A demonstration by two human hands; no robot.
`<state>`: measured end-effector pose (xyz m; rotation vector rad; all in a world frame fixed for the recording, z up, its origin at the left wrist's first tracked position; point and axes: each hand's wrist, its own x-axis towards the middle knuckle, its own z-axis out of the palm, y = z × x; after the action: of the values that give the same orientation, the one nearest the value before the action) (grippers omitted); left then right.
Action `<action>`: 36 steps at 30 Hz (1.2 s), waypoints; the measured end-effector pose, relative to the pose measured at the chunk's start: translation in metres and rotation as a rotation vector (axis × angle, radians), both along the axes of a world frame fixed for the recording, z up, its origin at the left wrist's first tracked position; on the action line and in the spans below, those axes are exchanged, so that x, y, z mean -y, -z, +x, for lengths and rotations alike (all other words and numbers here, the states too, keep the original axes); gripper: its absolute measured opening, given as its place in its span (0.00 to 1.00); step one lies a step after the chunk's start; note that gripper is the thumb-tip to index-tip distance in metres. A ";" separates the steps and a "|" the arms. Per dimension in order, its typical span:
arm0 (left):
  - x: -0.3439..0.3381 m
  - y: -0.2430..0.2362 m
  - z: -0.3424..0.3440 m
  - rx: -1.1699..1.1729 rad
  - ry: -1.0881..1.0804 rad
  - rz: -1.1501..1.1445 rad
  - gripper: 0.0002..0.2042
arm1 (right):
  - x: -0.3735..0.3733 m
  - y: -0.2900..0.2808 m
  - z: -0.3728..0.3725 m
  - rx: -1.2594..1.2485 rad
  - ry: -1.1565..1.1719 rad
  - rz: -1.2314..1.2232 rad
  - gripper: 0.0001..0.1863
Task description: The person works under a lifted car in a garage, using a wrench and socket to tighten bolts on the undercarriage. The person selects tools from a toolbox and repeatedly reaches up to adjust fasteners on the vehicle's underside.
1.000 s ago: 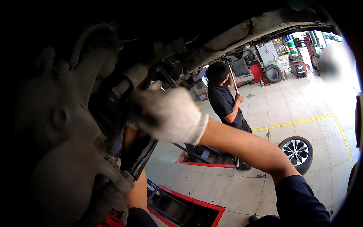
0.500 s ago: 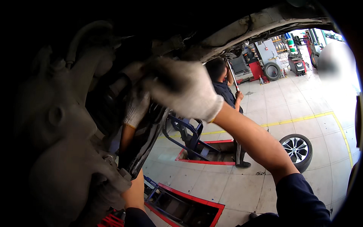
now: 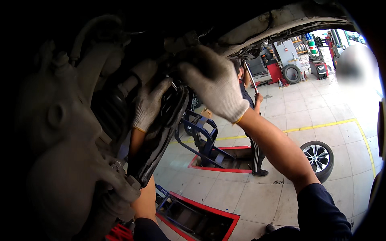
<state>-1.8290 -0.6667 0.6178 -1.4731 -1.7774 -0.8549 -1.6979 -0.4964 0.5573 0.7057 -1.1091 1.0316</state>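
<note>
Under a raised car, both my hands wear whitish knit gloves. My left hand (image 3: 148, 105) reaches up behind a dark, long suspension arm (image 3: 163, 134), its thumb pointing at a small shiny metal piece (image 3: 174, 85). Its fingers look bent, but what they hold is hidden. To the right and higher, my right hand (image 3: 219, 86) is raised close to the shiny piece, with its thumb apart from the other fingers. Those fingers are smeared by motion and lost in shadow, so their grip cannot be made out. A ribbed dark rubber boot (image 3: 108, 106) lies left of my left hand.
A large grey knuckle casting (image 3: 66, 160) fills the left. Beyond, a co-worker (image 3: 251, 104) holds a long metal bar (image 3: 251, 76). A blue lift frame (image 3: 201, 136) rises from a red-edged floor pit (image 3: 221, 170). A wheel (image 3: 317, 160) rests on the tiles.
My right hand has moved right, away from my left hand, uncovering it and the shiny metal piece. My left hand stays by the arm. The view has shifted slightly.
</note>
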 end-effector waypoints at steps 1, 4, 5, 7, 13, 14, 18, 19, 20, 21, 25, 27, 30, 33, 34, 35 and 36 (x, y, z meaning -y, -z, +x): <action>-0.012 0.002 -0.001 0.004 0.042 0.019 0.19 | 0.009 0.000 0.005 -0.063 0.269 0.142 0.15; -0.040 0.007 0.004 0.014 0.136 0.048 0.19 | 0.028 -0.007 0.005 0.129 0.801 0.452 0.16; -0.042 0.010 0.005 0.010 0.159 0.062 0.19 | 0.025 -0.008 0.002 0.126 0.829 0.504 0.17; -0.006 0.007 0.018 -0.027 0.093 0.109 0.18 | 0.025 -0.005 0.018 0.152 0.616 0.541 0.18; -0.009 0.002 0.026 0.159 0.071 0.073 0.18 | -0.044 0.046 -0.030 0.432 0.054 -0.006 0.18; -0.022 0.001 0.018 0.149 0.094 0.070 0.18 | -0.048 0.047 -0.041 0.446 0.052 -0.009 0.17; -0.033 0.001 0.026 0.171 0.089 0.055 0.18 | -0.033 0.032 -0.067 0.324 0.073 -0.086 0.17; -0.033 -0.002 0.030 0.163 0.089 0.054 0.17 | -0.032 0.029 -0.072 0.248 0.123 -0.110 0.17; -0.030 0.003 0.027 0.177 0.078 0.052 0.17 | -0.026 0.031 -0.060 0.403 0.080 -0.095 0.16; -0.027 0.007 0.023 0.189 0.071 0.050 0.17 | -0.021 0.033 -0.062 0.383 0.107 -0.081 0.16; -0.028 0.001 0.021 0.151 0.124 0.031 0.17 | -0.023 0.030 -0.067 0.295 0.277 -0.081 0.15; -0.016 0.002 0.021 0.157 0.025 0.080 0.18 | -0.017 0.029 -0.057 0.411 0.149 -0.029 0.16; -0.026 0.001 0.021 0.162 0.032 0.032 0.18 | -0.035 0.027 -0.062 0.400 0.215 0.013 0.17; -0.027 0.001 0.026 0.121 0.085 0.041 0.17 | -0.037 0.027 -0.062 0.384 0.240 0.035 0.17; -0.028 0.002 0.023 0.073 0.102 0.041 0.16 | -0.039 0.027 -0.060 0.391 0.246 0.041 0.17; -0.030 0.003 0.021 0.097 0.107 0.038 0.16 | -0.042 0.026 -0.058 0.432 0.313 0.080 0.17; -0.032 0.004 0.019 0.122 0.115 0.034 0.16 | -0.047 0.026 -0.053 0.473 0.384 0.118 0.17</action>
<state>-1.8103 -0.6344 0.6143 -1.5424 -1.7696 -1.0488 -1.7507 -0.4492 0.5312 0.3206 -1.6522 0.8221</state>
